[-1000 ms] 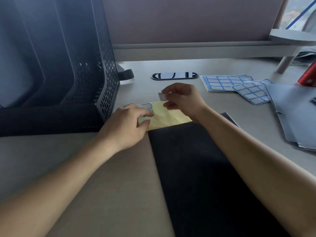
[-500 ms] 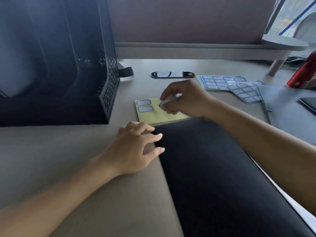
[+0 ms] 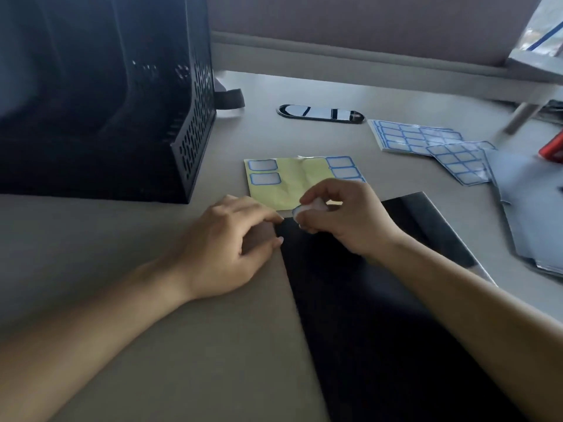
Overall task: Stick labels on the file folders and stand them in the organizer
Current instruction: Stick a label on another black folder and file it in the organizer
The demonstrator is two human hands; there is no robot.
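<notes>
Label (image 3: 300, 210): we are pinching a small white sticker with a blue rim in the curled fingers (image 3: 307, 197) of our right hand (image 3: 344, 220). It is bending between them, just above the far left corner of the black folder.
Black folder (image 3: 380, 300): it is lying flat on the worktop (image 3: 122, 330) in front of us. It is smooth and matte, with straight edges, and a thin pale strip is showing along its right edge.
Left hand (image 3: 231, 248): it is resting on the worktop with its fingers loosely curled and their tips touching the folder's left edge. We cannot tell whether they are gripping that edge.
Backing sheet (image 3: 292, 181): this pale yellow, creased paper is lying just beyond the folder. Rounded blue-rimmed labels are sitting at both its ends, two on the left (image 3: 263, 172).
Organizer (image 3: 122, 102): it is standing at far left on the worktop, black, with a perforated side wall and upright dividers.
Label sheets (image 3: 417, 137): a thin stack of white sheets with blue grids is lying at far right, with one loose sheet (image 3: 460, 161) overlapping it.
Grey folders (image 3: 533, 214): a flat pile is lying at the right edge, blurred.
Oval plate (image 3: 320, 112): glossy and black-rimmed, it is sitting in the worktop beyond the backing sheet.
</notes>
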